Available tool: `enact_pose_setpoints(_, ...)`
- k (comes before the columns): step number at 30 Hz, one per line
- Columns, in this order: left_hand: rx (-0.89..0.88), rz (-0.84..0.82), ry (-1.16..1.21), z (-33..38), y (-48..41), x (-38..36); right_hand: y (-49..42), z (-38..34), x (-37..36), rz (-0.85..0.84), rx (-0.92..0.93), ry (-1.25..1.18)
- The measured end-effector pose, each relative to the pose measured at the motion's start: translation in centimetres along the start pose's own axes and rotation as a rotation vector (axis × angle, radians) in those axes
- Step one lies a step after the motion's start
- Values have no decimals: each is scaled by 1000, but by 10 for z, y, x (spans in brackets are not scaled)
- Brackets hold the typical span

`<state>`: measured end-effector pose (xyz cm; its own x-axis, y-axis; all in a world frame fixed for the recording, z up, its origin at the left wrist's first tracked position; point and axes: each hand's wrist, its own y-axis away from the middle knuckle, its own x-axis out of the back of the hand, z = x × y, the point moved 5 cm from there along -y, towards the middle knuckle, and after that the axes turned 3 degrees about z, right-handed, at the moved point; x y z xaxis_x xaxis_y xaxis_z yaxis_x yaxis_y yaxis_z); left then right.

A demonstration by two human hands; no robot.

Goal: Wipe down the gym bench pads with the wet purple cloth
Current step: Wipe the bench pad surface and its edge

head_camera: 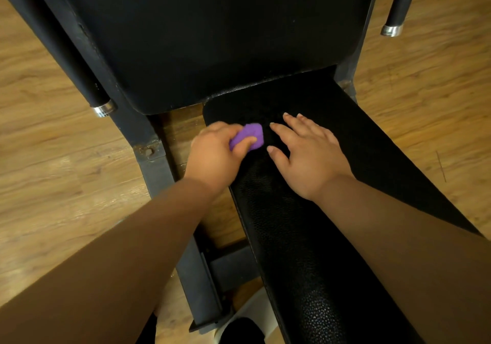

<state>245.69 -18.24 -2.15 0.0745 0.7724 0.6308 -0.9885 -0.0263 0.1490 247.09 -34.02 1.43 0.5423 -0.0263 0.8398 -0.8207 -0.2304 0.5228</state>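
A black seat pad (pixel 313 237) runs from the middle of the view toward me, with a black back pad (pixel 212 32) rising beyond it. My left hand (pixel 215 155) grips a bunched purple cloth (pixel 249 135) at the far left corner of the seat pad. The cloth touches the pad surface. My right hand (pixel 308 152) lies flat on the seat pad just right of the cloth, fingers straight and spread, holding nothing.
The bench's dark metal frame (pixel 156 163) runs along the left of the seat pad over a wooden floor (pixel 53 157). Black handles with chrome ends stick out at the left (pixel 102 105) and upper right (pixel 393 28).
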Motion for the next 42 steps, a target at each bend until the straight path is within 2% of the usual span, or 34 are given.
enact_pose_setpoints(2,146,-31,-20,-10,-25,-1,0,1,0,-4,4,-4)
enact_pose_setpoints(4,202,-54,-20,-13,-37,-3,0,1,0,-8,7,-6)
enact_pose_setpoints(10,-62,4,29,6,10,6,-1,1,-1,-11,-10,18)
enact_pose_setpoints(12,-24,1,15,1,3,4,-1,1,-1,-9,-7,14)
enact_pose_setpoints(16,161,-34,-52,-10,-34,-1,0,1,-1,0,7,8)
enact_pose_setpoints(18,124,-47,-70,-6,-33,-3,0,1,-1,-1,12,15)
enact_pose_setpoints(22,-115,-22,-31,10,12,5,0,0,-3,-34,20,57)
enact_pose_setpoints(24,-121,-13,-19,8,23,8,-1,-1,-3,-49,18,61)
enact_pose_setpoints(28,45,-25,-40,-3,-5,5,-2,0,1,-74,-6,32)
enact_pose_setpoints(33,178,-98,-14,-17,-52,2,-33,-8,11,0,-60,-66)
enact_pose_setpoints(39,-20,-23,-18,-19,-18,5,-55,-13,-9,-59,-103,-1)
enact_pose_setpoints(42,-32,-42,-61,-25,-34,3,-56,-13,-8,-50,-93,-2)
